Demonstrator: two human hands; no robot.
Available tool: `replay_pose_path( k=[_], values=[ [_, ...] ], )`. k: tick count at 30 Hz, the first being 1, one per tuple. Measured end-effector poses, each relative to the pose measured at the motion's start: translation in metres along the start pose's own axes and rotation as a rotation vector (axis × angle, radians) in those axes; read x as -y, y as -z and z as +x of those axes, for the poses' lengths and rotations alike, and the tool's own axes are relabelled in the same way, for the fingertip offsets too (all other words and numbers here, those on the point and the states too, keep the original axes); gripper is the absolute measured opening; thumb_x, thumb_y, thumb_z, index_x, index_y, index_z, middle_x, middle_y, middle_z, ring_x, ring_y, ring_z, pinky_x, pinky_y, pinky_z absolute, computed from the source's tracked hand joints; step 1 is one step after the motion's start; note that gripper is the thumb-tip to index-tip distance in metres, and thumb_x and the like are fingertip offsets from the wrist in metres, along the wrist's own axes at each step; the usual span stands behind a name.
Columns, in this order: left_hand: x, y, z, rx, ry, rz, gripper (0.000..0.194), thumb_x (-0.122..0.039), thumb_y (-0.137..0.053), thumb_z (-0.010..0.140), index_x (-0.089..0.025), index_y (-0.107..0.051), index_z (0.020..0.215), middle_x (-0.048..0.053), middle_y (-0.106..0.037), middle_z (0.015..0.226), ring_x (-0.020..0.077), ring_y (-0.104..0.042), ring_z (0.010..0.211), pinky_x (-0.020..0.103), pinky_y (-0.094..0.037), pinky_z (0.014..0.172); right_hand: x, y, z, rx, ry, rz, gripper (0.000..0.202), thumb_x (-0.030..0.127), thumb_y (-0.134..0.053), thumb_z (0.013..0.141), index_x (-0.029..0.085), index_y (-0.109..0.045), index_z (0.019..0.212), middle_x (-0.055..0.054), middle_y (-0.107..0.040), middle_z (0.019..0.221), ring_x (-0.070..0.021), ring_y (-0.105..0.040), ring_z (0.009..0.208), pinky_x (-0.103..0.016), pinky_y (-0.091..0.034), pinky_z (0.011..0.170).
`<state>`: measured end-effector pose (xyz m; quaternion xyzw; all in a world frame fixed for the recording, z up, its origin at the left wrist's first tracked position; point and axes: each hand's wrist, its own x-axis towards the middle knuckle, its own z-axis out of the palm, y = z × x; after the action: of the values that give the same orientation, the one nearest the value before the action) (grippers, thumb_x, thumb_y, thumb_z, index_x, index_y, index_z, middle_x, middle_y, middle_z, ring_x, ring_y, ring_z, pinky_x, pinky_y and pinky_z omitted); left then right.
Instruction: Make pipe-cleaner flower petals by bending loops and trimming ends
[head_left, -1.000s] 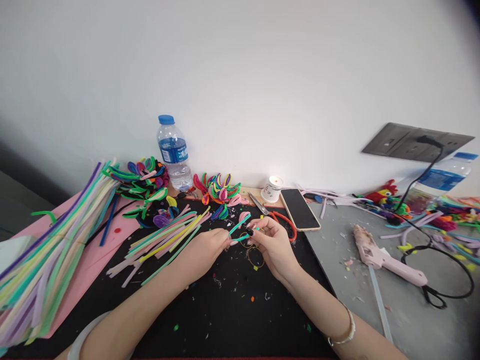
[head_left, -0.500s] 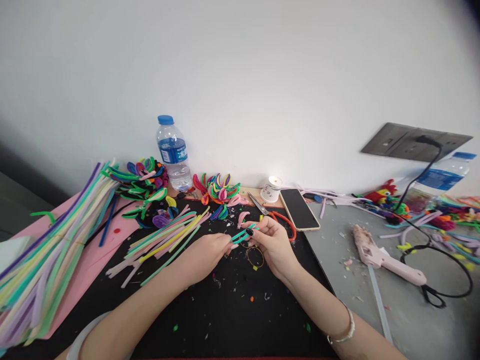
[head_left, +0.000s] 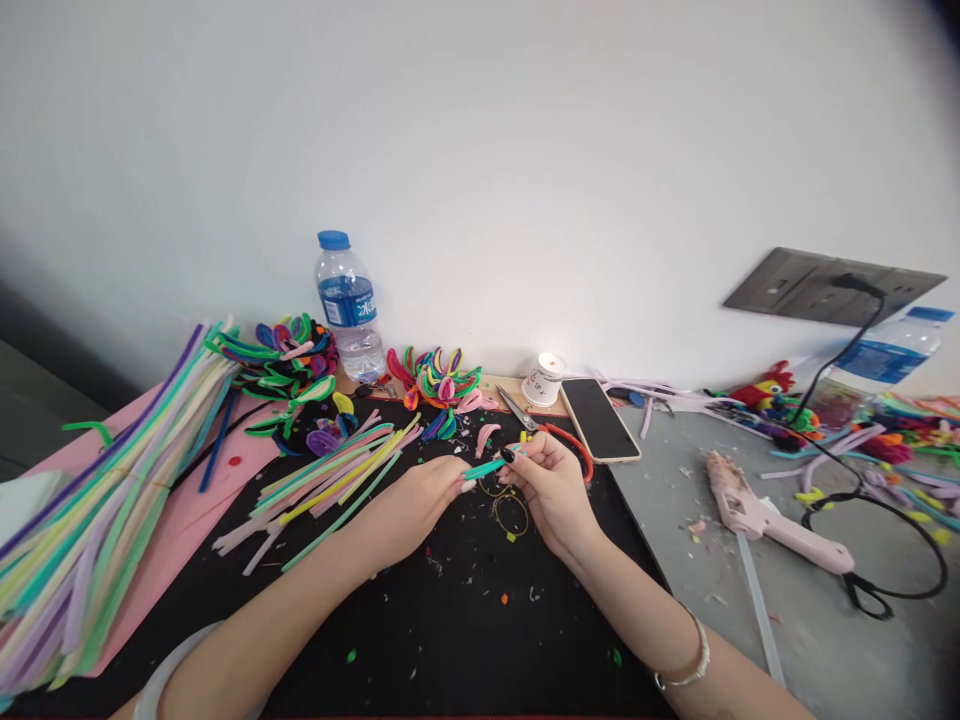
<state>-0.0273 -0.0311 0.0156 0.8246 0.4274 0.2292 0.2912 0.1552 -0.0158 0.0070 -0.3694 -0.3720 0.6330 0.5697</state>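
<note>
A pale wall is filling the upper frame, and below it a grey desk is carrying a black mat across the lower centre. At lower left, a pink sheet is lying under a bundle of long, fuzzy pastel stems. At centre, a fuzzy teal piece is spanning both hands: the left hand is pinching one end with closed fingers, and the right hand is gripping the other end between thumb and fingers. A thin, round wire ring is showing just beside the right hand. Left of centre, shorter stems are lying loosely, with looped, petal-like flowers and a clear bottle standing behind. Near the mat's far edge, a white cup, a flat phone and orange-handled scissors are sitting close together. The mat's right edge is running diagonally, a pink glue gun lying beyond it. Between the forearms, scrap-dotted mat is leaving open room.
</note>
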Motion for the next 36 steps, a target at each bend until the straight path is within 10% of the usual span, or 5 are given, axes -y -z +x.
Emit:
replay_pose_path(
  k=[36],
  values=[
    [0.007, -0.006, 0.002, 0.06, 0.21, -0.684, 0.037, -0.041, -0.031, 0.091, -0.015, -0.053, 0.08, -0.004, -0.039, 0.064, 0.0088, -0.03, 0.054, 0.023, -0.024, 0.051, -0.008, 0.007, 0.004, 0.067, -0.013, -0.096, 0.014, 0.027, -0.07, 0.071, 0.015, -0.061, 0.07, 0.001, -0.061, 0.056, -0.0073, -0.053, 0.049, -0.019, -0.046, 0.053]
  ],
)
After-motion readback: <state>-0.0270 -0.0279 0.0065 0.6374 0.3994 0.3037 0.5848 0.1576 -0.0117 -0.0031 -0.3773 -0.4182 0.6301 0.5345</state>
